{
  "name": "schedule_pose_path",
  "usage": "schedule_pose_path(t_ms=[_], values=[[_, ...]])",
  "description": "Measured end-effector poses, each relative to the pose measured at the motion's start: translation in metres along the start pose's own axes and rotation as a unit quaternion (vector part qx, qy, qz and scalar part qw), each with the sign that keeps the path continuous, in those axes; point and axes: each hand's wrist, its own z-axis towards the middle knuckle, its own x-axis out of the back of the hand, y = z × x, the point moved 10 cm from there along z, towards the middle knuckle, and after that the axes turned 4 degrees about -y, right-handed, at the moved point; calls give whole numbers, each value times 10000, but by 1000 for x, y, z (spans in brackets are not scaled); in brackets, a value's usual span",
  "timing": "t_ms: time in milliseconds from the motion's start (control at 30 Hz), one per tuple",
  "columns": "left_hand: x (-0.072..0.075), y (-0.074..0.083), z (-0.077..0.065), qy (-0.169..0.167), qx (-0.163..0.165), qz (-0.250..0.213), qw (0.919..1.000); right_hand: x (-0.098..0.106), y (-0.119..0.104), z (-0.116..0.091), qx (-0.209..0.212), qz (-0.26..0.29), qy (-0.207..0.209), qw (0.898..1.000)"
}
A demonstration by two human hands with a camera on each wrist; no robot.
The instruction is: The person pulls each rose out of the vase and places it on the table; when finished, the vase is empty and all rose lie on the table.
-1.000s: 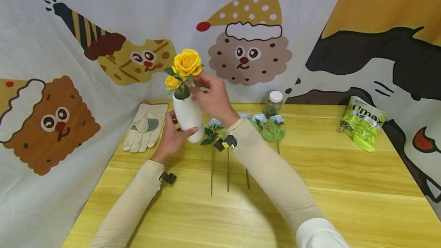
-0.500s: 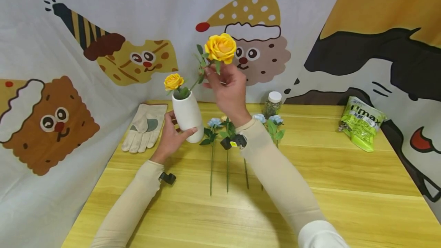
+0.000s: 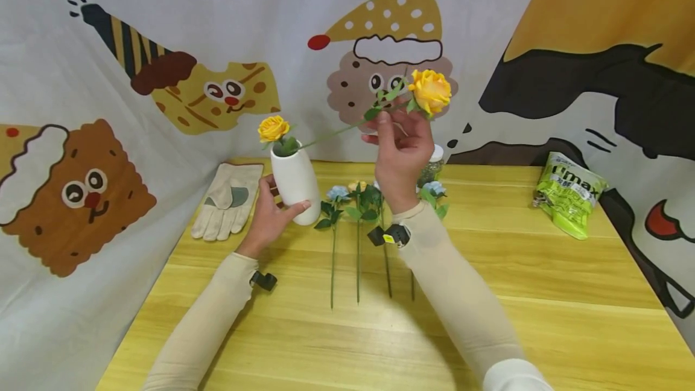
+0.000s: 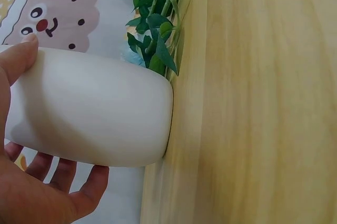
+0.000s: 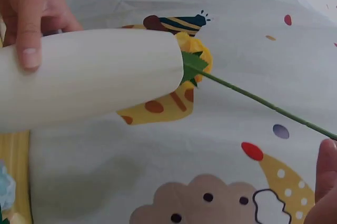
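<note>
My left hand (image 3: 274,216) grips the lower part of a white vase (image 3: 295,186), thumb on one side and fingers on the other. A small yellow rose (image 3: 273,129) sits at the mouth of the vase with green leaves under it. Up and to the right, my right hand (image 3: 403,149) pinches the stem of a larger yellow rose (image 3: 431,92) just below its bloom. That rose's green stem (image 5: 263,102) slants down to the vase's mouth in the right wrist view. In the left wrist view the vase's base is right at the wooden table.
Several artificial flowers lie on the wooden table (image 3: 293,330), among them a blue flower (image 3: 338,193) with a long stem. Behind my right hand is a jar (image 3: 432,168) with a white lid. Work gloves (image 3: 228,204) lie left, a green bag (image 3: 570,195) right.
My right hand has moved up and right from the vase, drawing the larger rose partly out and tilting it rightward. The left hand and vase stay in place.
</note>
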Motion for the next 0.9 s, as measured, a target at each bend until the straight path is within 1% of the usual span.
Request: schedule_pose_path(t_ms=[100, 167, 367, 500, 600, 767, 900], values=[[0, 0, 0, 2, -19, -26, 10000, 15, 2, -1, -106, -51, 303, 9995], [0, -1, 0, -5, -30, -20, 10000, 22, 5, -2, -256, -57, 396, 9989], [1, -2, 0, 38, -42, 21, 10000, 43, 14, -7, -732, -95, 328, 9967], [1, -1, 1, 44, -50, -7, 10000, 60, 25, -17, -1314, -36, 385, 9906], [1, -1, 1, 31, -61, -40, 10000, 73, 31, -24, -1653, -26, 370, 9855], [-1, -1, 1, -8, -56, -43, 10000, 95, 35, -33, -1971, -277, 119, 9799], [0, -2, 0, 21, -17, -43, 10000, 112, 38, -37, -2235, -851, -262, 9706]])
